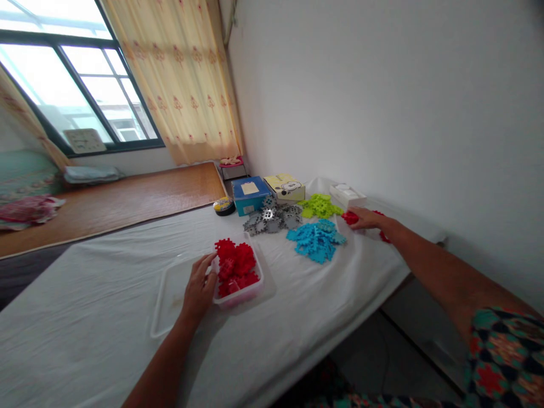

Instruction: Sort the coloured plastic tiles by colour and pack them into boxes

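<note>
My left hand [199, 289] grips the near-left edge of a clear plastic box [246, 294] filled with red snowflake-shaped pieces [234, 266]. The box stands on a clear flat lid [170, 300]. My right hand [365, 218] reaches far right and is closed over loose red pieces [351, 217] on the white sheet. Between the hands lie a blue pile [317, 239], a lime-green pile [319, 206] and a grey pile [272, 219] of the same pieces.
A blue box [250, 194], a yellow cartoon box [284, 187], a white box [347, 195] and a round tin [224, 205] line the far edge of the white-sheeted table [106, 272]. The wall is close on the right; a bamboo mat and window lie beyond.
</note>
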{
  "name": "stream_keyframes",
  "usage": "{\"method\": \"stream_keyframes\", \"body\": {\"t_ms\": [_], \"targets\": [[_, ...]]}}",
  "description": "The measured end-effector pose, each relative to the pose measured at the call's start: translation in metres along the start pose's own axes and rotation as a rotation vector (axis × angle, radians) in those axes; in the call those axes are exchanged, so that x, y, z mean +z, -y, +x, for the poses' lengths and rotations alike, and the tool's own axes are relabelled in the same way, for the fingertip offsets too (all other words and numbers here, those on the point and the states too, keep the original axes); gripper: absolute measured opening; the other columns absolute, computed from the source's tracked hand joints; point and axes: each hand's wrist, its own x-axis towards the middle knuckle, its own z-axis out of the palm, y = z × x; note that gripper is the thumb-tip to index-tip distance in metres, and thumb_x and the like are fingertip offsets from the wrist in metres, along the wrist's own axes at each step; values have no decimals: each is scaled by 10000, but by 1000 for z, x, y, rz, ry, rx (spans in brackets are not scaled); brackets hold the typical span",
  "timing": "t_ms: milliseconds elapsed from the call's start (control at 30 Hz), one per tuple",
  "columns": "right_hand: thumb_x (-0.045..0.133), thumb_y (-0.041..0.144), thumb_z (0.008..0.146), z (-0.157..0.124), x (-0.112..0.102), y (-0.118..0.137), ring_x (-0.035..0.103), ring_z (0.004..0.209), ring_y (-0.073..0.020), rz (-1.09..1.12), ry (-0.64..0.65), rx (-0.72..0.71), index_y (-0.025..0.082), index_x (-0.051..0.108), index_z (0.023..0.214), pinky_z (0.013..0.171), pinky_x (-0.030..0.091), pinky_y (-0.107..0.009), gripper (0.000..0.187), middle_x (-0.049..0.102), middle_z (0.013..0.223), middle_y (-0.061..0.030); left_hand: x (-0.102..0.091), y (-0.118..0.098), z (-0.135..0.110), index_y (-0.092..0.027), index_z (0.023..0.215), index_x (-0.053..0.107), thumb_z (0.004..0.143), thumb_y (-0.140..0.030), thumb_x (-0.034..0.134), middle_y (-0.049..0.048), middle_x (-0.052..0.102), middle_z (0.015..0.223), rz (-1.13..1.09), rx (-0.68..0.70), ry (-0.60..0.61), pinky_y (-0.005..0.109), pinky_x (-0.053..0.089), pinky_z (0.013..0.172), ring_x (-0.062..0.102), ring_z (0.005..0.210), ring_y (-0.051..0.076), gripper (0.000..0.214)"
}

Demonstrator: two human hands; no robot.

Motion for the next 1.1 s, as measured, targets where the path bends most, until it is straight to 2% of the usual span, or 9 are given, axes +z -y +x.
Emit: {"method": "stream_keyframes", "body": {"t_ms": [67, 133, 267, 367, 467, 567, 733, 933, 1100], "targets": [[670, 293, 637, 4, -18, 18, 604, 982, -292, 24, -15, -41, 136, 605, 1081, 871, 454, -359, 475, 647, 1103, -142, 0, -2, 0, -205, 1240, 582, 853, -300, 433, 105, 539, 1279, -6, 4, -8, 352, 534, 887, 540, 1167, 227, 425], [689, 303, 629, 10, -37, 56, 602, 964, -281, 91, -57, -130, 149, 601, 1094, 861, 455, -349, 497, 647, 1083, -122, 0, -5, -1, -204, 1231, 588, 841, -261, 434, 103, 542, 1270, -14, 1, -8, 346, 534, 884, 540, 1163, 220, 424], [705, 316, 650, 14, -63, 185, 593, 952, -232, 348, -116, -512, 216, 581, 1157, 840, 462, -319, 531, 630, 1100, -53, 0, -11, -3, -205, 1228, 588, 823, -194, 431, 104, 546, 1254, -39, -6, -13, 334, 532, 873, 540, 1153, 210, 434], [711, 262, 648, 10, -57, 287, 576, 984, -227, 452, -140, -818, 219, 597, 1140, 884, 451, -339, 507, 623, 1107, -54, 1, -12, -4, -210, 1253, 566, 824, -173, 429, 103, 530, 1268, -52, -28, 3, 320, 532, 848, 542, 1136, 200, 452], [760, 278, 626, 13, -37, 352, 564, 1036, -257, 418, -92, -934, 207, 612, 1146, 936, 430, -390, 546, 633, 1113, -83, 1, -12, -6, -204, 1273, 543, 855, -169, 402, 101, 530, 1268, -48, -23, -1, 366, 487, 946, 529, 1151, 197, 443], [788, 375, 630, 26, -19, 372, 563, 1096, -266, 413, 11, -934, 233, 583, 1241, 966, 421, -408, 660, 615, 1227, -90, 1, -11, -8, -183, 1306, 509, 902, -182, 349, 113, 532, 1272, -43, 3, -18, 424, 398, 1058, 504, 1191, 202, 434], [513, 292, 899, 50, 4, 379, 628, 987, -230, 419, -51, -789, 187, 647, 1177, 901, 453, -383, 326, 686, 1136, -98, 2, -11, -8, -157, 1320, 494, 926, -201, 313, 133, 505, 1309, -27, 12, 8, 421, 368, 1090, 473, 1235, 207, 436], [517, 72, 830, 49, 31, 401, 603, 1035, -219, 336, -46, -847, 200, 641, 1206, 979, 407, -385, 416, 692, 1146, -86, 0, -13, -7, -158, 1300, 514, 962, -265, 298, 129, 517, 1295, -3, 30, 2, 415, 350, 1110, 465, 1244, 202, 414], [428, 13, 812, 37, 13, 363, 536, 1143, -217, 394, -261, -761, 163, 584, 1285, 1005, 405, -391, 521, 650, 1219, -105, -1, -14, -7, -187, 1266, 559, 979, -340, 288, 109, 534, 1290, 15, 48, 15, 428, 346, 1114, 465, 1249, 205, 424]]}}
